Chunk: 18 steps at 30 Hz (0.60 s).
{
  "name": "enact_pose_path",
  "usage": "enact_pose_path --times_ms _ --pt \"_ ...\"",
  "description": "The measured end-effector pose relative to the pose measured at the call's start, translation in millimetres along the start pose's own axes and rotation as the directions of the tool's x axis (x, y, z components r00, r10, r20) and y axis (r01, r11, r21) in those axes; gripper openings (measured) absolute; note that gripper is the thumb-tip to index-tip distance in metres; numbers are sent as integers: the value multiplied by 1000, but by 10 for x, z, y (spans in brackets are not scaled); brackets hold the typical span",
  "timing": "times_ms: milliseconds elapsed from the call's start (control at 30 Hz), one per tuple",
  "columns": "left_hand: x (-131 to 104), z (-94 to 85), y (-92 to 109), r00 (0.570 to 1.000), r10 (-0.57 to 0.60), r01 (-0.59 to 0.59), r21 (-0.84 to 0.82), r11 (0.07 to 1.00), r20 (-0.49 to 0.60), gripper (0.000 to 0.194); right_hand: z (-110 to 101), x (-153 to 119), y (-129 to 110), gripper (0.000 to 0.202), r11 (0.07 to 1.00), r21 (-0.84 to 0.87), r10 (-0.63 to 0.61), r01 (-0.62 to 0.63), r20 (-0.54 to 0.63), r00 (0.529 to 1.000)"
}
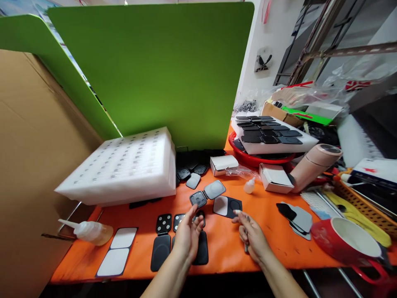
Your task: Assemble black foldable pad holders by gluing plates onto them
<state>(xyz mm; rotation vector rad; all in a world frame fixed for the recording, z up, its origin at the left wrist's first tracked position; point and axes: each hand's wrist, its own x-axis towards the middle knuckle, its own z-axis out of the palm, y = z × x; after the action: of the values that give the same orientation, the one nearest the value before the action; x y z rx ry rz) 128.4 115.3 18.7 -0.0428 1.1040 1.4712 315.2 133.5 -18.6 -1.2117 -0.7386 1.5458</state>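
My left hand [187,238] is over the row of black hinged pads, its fingers loosely bent and apart. Just beyond its fingertips is an opened hinged pad [214,189] with a grey panel; whether they touch is unclear. Under and beside this hand lie black folding pads [160,252], some with white dots on their upper squares. My right hand [252,238] is curled around a thin dark metal tool [246,247], mostly hidden by the fingers. A small white bit [237,212] shows at its fingertips, next to a dark card with a white panel [221,205].
A white foam block [124,165] stands at the back left, with a glue bottle [93,232] and white-panelled sheet [119,248] nearer. Rightward are a small dropper bottle [249,185], white boxes [276,178], a pink flask [316,167], grey pieces [300,219] and a red mug [325,240].
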Motion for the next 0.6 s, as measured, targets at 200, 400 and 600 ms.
enact_pose_path --times_ms 200,400,600 --pt "-262 -384 110 980 135 -180 366 913 146 30 103 -204 -151 44 995 -77 71 -63 100 992" --pt "-405 -279 31 933 236 -308 261 915 272 58 323 -682 34 39 973 -172 195 -154 255 947" --pt "-573 -297 -79 906 -125 -16 328 945 404 40 263 -831 151 30 902 -418 -23 109 205 978"
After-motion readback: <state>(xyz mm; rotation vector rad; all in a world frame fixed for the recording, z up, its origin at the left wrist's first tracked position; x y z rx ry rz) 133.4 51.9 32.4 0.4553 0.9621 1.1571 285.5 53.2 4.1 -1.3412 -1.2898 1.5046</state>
